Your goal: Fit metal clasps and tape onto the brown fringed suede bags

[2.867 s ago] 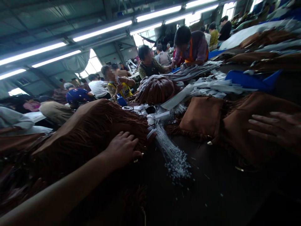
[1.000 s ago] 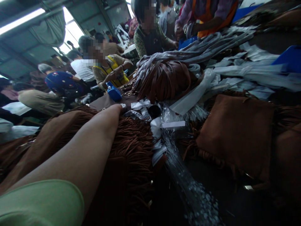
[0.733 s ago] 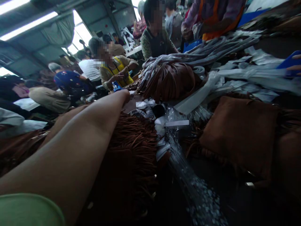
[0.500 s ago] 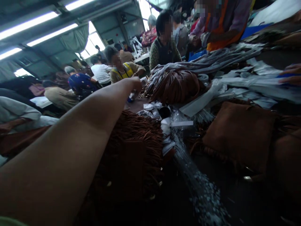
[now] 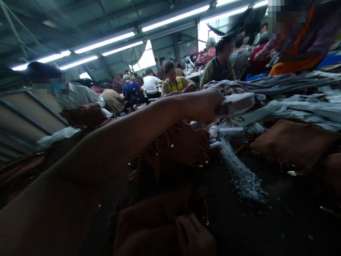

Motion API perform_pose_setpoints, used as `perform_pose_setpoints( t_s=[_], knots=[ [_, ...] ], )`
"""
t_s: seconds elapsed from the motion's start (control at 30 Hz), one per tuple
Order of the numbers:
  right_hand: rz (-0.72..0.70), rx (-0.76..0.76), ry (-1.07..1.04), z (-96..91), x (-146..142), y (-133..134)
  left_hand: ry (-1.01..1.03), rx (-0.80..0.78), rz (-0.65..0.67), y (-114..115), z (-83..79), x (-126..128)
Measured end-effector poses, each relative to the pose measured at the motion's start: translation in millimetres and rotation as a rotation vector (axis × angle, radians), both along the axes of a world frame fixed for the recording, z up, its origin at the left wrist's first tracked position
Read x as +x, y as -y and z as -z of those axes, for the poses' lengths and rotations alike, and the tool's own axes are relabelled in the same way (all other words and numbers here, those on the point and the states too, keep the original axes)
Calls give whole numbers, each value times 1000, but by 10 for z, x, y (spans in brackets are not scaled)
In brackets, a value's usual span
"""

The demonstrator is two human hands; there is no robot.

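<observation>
My left arm reaches from the lower left across the bench. My left hand point(image 5: 209, 105) is closed around a white packet point(image 5: 239, 103) that looks wrapped in clear plastic; its contents are not clear. Under that forearm lies a brown fringed bag point(image 5: 183, 144) with small metal fittings. At the bottom, my right hand point(image 5: 195, 234) rests with bent fingers on the edge of another brown leather piece point(image 5: 149, 217), seemingly a bag, in deep shadow. To the right of the fringed bag fans out a bundle of thin clear plastic strands point(image 5: 239, 174).
A flat brown bag point(image 5: 293, 142) lies on the right. Behind it spread white plastic strips point(image 5: 301, 106) and long greyish wrapped straps point(image 5: 282, 83). Across the bench sit co-workers, one in a yellow vest point(image 5: 176, 85); a person in a pale shirt point(image 5: 82, 96) stands at left.
The view has swung left. My left hand has moved to the right and now grips the white packet. My right hand and the brown leather piece have come into view at the bottom.
</observation>
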State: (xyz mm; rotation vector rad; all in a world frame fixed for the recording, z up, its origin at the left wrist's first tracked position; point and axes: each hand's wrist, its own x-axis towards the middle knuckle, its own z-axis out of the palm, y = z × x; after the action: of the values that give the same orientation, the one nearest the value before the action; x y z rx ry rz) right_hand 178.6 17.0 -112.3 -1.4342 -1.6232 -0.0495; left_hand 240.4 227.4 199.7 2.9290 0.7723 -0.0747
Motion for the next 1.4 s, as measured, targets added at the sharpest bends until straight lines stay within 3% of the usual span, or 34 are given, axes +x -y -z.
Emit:
perform_pose_setpoints(
  t_s=[0.1,0.2,0.27,0.37,0.47,0.57,0.7,0.87,0.93,1.0,1.13,1.23,1.3,1.4],
  knots=[
    [15,-43,-46,64,-54,-31,71,-135,-95,491,75,-840],
    [47,-78,-17,50,-47,-29,78,-225,-124,818,230,-1689],
    [70,-94,14,31,-39,-23,28,-209,-179,933,424,-2162],
    [101,-97,50,16,-40,-20,-56,-40,-365,952,888,-2658],
    [116,-104,73,10,-49,-26,-41,44,-592,854,1424,-2952],
    [132,-114,70,8,-55,-29,-67,-71,-626,769,1803,-3146],
    [139,-117,67,14,-59,-29,14,0,-579,780,2056,-3243],
    [151,-85,78,37,-56,-37,122,171,-611,836,2355,-3126],
    [142,-82,82,44,-52,-39,136,203,-583,848,2399,-3085],
    [141,-88,79,40,-51,-36,127,219,-537,879,2331,-3068],
    [152,-100,76,9,-63,-26,199,247,-444,1029,1911,-3119],
    [163,-97,79,-12,-72,-24,259,198,-217,1185,1641,-3238],
    [160,-88,78,-13,-74,-26,224,141,-115,1285,1621,-3338],
    [164,-72,76,-1,-73,-31,168,87,-152,1441,1796,-3423]
  ],
)
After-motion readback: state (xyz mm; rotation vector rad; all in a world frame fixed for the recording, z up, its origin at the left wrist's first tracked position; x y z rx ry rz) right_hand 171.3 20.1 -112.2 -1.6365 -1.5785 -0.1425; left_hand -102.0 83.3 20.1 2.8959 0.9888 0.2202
